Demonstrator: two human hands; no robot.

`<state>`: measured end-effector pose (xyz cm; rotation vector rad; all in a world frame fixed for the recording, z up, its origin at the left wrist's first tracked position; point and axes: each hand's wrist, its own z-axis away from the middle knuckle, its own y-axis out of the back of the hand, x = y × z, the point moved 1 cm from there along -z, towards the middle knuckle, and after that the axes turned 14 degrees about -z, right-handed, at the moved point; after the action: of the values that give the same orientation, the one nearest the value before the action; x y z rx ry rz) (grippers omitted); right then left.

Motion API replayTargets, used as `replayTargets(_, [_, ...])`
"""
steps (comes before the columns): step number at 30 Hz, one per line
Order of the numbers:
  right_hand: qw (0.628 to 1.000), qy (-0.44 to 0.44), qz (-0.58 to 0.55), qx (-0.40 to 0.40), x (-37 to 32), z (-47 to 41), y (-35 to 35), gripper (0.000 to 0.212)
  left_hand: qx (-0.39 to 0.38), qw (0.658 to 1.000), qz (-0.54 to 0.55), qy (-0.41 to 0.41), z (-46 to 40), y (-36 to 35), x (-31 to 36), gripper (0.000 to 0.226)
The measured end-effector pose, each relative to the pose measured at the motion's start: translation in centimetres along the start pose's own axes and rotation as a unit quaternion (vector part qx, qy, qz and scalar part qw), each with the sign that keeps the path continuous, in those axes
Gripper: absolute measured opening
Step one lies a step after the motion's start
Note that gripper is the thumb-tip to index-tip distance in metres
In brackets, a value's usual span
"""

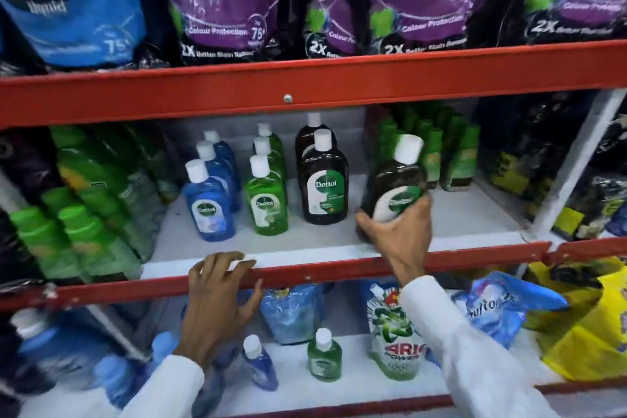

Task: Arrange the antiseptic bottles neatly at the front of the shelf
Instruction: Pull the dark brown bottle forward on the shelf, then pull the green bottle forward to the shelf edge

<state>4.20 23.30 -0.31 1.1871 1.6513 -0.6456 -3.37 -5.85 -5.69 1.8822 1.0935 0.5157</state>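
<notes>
On the middle shelf stand three rows of white-capped antiseptic bottles. The blue row is on the left, the green row in the middle, and the brown row to their right. My right hand grips the base of another brown bottle, tilted to the right, just right of the brown row. My left hand rests with spread fingers on the shelf's red front edge, holding nothing.
Green-capped bottles crowd the shelf's left side, and more stand at the back right. Purple and blue detergent pouches fill the shelf above. Below lie small blue and green bottles, pouches and a yellow bag.
</notes>
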Motion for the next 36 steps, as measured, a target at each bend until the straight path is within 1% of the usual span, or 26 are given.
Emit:
replayTargets(3, [0.999,-0.002,-0.001,-0.050,-1.6,2.2,-3.4,0.098,-0.024,1.000,0.011,0.009,0.7,-0.5,-1.1,0.043])
replayTargets(7, [0.996,-0.013,0.024,-0.082,-2.4,3.5,-5.9,0.102,-0.040,0.999,0.024,-0.019,1.3,-0.4,-1.7,0.051])
replayTargets(10, [0.996,-0.019,0.033,-0.085,-2.1,4.2,-6.8,0.103,-0.035,0.999,0.035,-0.023,1.6,-0.1,-2.1,0.053])
replayTargets(13, [0.997,-0.013,0.026,-0.075,-1.7,4.8,-7.1,0.108,-0.039,0.998,0.033,-0.031,2.0,0.0,-2.3,0.054])
replayTargets(17, [0.996,0.030,0.030,-0.075,-0.7,5.7,-6.2,0.126,-0.039,0.998,0.038,-0.036,2.0,-0.2,-2.4,0.057])
replayTargets(18, [0.996,0.045,0.024,-0.074,-0.3,6.3,-5.5,0.126,-0.039,0.998,0.043,-0.036,2.1,-0.3,-2.4,0.058])
replayTargets(19, [0.996,0.067,0.005,-0.064,0.1,7.1,-4.6,0.121,-0.038,0.997,0.047,-0.037,2.1,-0.3,-2.4,0.060])
replayTargets(20, [0.995,0.090,-0.017,-0.048,0.8,8.2,-3.5,0.110,-0.037,0.997,0.050,-0.040,2.3,-0.5,-2.4,0.061])
replayTargets(22, [0.990,0.130,-0.047,-0.021,3.1,11.2,-1.5,0.081,-0.034,0.997,0.056,-0.043,2.4,-0.7,-2.5,0.063])
replayTargets(24, [0.989,0.140,-0.042,-0.030,6.2,14.8,0.1,0.060,-0.032,0.997,0.062,-0.037,2.5,-0.9,-2.4,0.063])
replayTargets(25, [0.989,0.136,-0.026,-0.048,7.9,16.4,0.5,0.054,-0.032,0.997,0.066,-0.033,2.5,-1.0,-2.4,0.063])
replayTargets(27, [0.988,0.100,0.018,-0.116,11.3,18.7,0.4,0.052,-0.030,0.996,0.075,-0.023,2.4,-1.2,-2.4,0.062])
replayTargets(28, [0.985,0.055,0.034,-0.161,13.0,19.3,0.1,0.054,-0.030,0.996,0.079,-0.019,2.4,-1.3,-2.4,0.061])
replayTargets(30, [0.967,-0.054,0.053,-0.243,15.5,20.1,-0.7,0.068,-0.032,0.996,0.081,-0.020,2.5,-1.5,-2.5,0.061])
replayTargets(32, [0.948,-0.110,0.075,-0.289,17.4,20.4,-1.5,0.073,-0.029,0.996,0.083,-0.026,2.5,-1.6,-2.6,0.061])
replayTargets(36, [0.925,-0.156,0.094,-0.334,18.5,19.1,-2.9,0.055,-0.027,0.996,0.084,-0.033,2.5,-1.5,-2.7,0.063])
